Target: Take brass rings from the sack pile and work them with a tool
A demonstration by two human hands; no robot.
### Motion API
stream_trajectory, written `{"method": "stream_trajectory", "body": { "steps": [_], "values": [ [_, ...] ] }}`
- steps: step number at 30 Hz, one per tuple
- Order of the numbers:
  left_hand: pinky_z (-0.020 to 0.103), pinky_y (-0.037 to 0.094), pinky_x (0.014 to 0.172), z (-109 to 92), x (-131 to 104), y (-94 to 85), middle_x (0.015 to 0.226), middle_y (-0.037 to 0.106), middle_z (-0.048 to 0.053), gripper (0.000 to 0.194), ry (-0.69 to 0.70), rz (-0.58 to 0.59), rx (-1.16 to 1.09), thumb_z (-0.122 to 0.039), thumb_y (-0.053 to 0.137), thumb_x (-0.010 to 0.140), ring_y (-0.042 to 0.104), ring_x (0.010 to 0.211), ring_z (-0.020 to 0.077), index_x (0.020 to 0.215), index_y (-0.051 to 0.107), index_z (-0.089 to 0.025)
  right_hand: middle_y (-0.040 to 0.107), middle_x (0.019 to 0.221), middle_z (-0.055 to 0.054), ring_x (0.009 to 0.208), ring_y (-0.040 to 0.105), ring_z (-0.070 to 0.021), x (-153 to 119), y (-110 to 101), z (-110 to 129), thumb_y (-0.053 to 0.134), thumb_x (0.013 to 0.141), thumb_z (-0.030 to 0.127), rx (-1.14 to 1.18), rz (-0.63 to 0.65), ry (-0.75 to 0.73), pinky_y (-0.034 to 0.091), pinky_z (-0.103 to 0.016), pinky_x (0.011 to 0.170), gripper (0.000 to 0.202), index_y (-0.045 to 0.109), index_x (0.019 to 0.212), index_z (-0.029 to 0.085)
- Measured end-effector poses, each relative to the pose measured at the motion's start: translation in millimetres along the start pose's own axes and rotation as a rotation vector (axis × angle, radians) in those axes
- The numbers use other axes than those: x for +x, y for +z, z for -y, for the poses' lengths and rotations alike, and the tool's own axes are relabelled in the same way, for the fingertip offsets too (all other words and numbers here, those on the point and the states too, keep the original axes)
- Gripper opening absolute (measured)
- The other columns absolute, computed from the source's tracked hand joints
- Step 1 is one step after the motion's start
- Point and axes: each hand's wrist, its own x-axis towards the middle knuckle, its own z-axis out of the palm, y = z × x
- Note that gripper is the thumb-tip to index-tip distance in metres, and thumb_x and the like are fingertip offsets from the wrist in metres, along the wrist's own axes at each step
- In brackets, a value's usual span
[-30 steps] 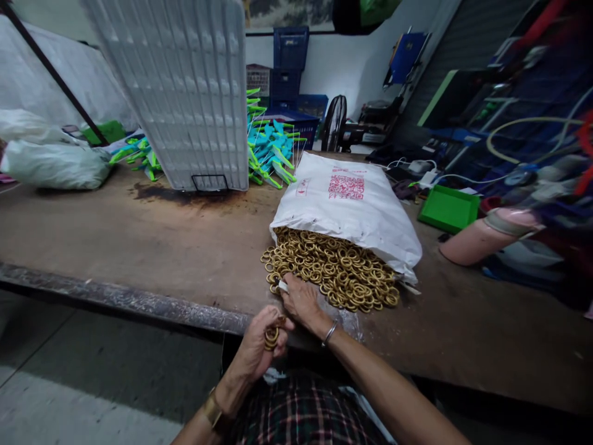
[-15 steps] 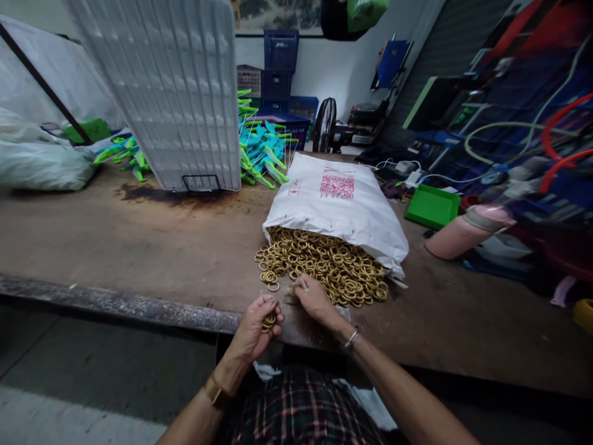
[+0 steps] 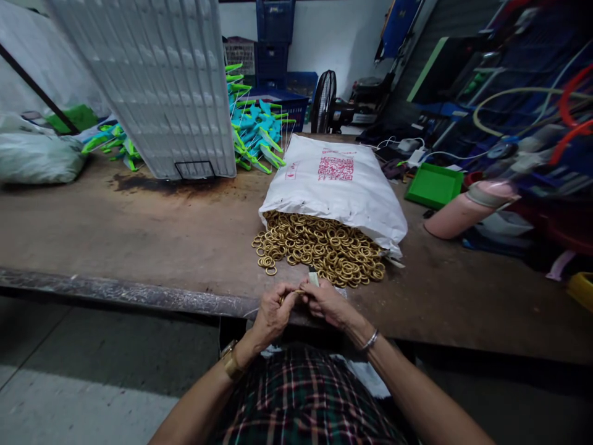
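Meeting over the near edge of the brown table, our two hands come together at a gold ring. Our left hand is curled closed around it, with more gold showing in the palm; our right hand has its fingertips at the ring's other side and grips a small tool, pale with a dark tip — we cannot tell what kind. Just beyond our fingers lies a loose pile of rings, spread from the open mouth of a white sack with a red square code printed on it. We wear a gold-toned band on the left wrist and a silver bracelet on the right. Right of the sack we see a green tray and a pink bottle; to its left, a ridged pale panel stands beside green and turquoise pieces.
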Motion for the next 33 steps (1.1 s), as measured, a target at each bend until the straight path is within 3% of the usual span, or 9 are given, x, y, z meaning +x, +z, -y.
{"method": "stream_trajectory", "body": {
  "steps": [4, 8, 13, 21, 24, 28, 33],
  "values": [
    [0.025, 0.041, 0.066, -1.0, 0.5, 0.7, 0.070, 0.065, 0.002, 0.021, -0.038, -0.032, -0.013, -0.034, 0.053, 0.080, 0.054, 0.066, 0.0141, 0.079, 0.065, -0.017, 0.044, 0.050, 0.008, 0.033, 0.023, -0.0030, 0.2, 1.4, -4.1, 0.046, 0.075, 0.051, -0.182, -0.091, -0.128, 0.017, -0.018, 0.033, 0.033, 0.047, 0.068, 0.019],
    [0.021, 0.033, 0.049, -4.3, 0.3, 1.4, 0.057, 0.053, -0.003, 0.027, -0.241, 0.025, -0.152, -0.043, 0.055, 0.077, 0.041, 0.048, 0.0082, 0.074, 0.058, -0.016, 0.043, 0.049, 0.005, 0.045, 0.037, -0.0067, 5.5, -0.8, -7.7, 0.047, 0.075, 0.042, -0.428, -0.177, -0.283, 0.028, -0.020, 0.044, 0.031, 0.048, 0.055, 0.018],
    [0.018, 0.023, 0.038, -7.2, -0.3, 1.0, 0.052, 0.046, -0.007, 0.035, -0.432, 0.111, -0.291, -0.052, 0.055, 0.074, 0.033, 0.039, 0.0046, 0.072, 0.050, -0.017, 0.044, 0.051, 0.005, 0.050, 0.038, -0.0086, 10.0, -1.0, -8.7, 0.046, 0.074, 0.034, -0.489, -0.208, -0.309, 0.030, -0.020, 0.048, 0.024, 0.046, 0.056, 0.019],
    [0.017, 0.020, 0.038, -2.9, -3.2, -2.1, 0.057, 0.047, -0.007, 0.038, -0.455, 0.125, -0.481, -0.054, 0.058, 0.071, 0.034, 0.040, 0.0028, 0.077, 0.050, -0.017, 0.048, 0.055, 0.003, 0.052, 0.043, -0.0100, 7.8, 1.1, -6.2, 0.041, 0.079, 0.033, -0.530, -0.212, -0.349, 0.034, -0.021, 0.053, 0.024, 0.048, 0.062, 0.019],
    [0.017, 0.020, 0.038, -0.5, -2.8, -2.3, 0.057, 0.047, -0.007, 0.038, -0.433, 0.087, -0.498, -0.054, 0.059, 0.071, 0.033, 0.040, 0.0029, 0.073, 0.046, -0.018, 0.046, 0.055, 0.003, 0.053, 0.041, -0.0112, 5.7, -0.5, -10.2, 0.037, 0.081, 0.028, -0.727, -0.255, -0.440, 0.033, -0.023, 0.053, 0.022, 0.045, 0.062, 0.020],
    [0.017, 0.022, 0.040, 2.3, -2.1, -3.5, 0.055, 0.046, -0.007, 0.036, -0.388, 0.074, -0.457, -0.052, 0.057, 0.074, 0.033, 0.041, 0.0031, 0.072, 0.046, -0.018, 0.050, 0.059, 0.001, 0.055, 0.043, -0.0119, 2.1, -1.7, -18.3, 0.038, 0.075, 0.013, -1.019, -0.173, -0.554, 0.030, -0.023, 0.055, 0.014, 0.049, 0.070, 0.020],
    [0.018, 0.023, 0.041, 5.5, -2.0, -4.7, 0.054, 0.045, -0.007, 0.036, -0.344, 0.071, -0.391, -0.052, 0.054, 0.076, 0.032, 0.041, 0.0036, 0.070, 0.047, -0.017, 0.059, 0.069, -0.003, 0.061, 0.049, -0.0133, 0.6, 1.2, -19.5, 0.039, 0.071, 0.008, -1.165, -0.167, -0.535, 0.031, -0.024, 0.058, 0.020, 0.054, 0.080, 0.018]
  ]
}}
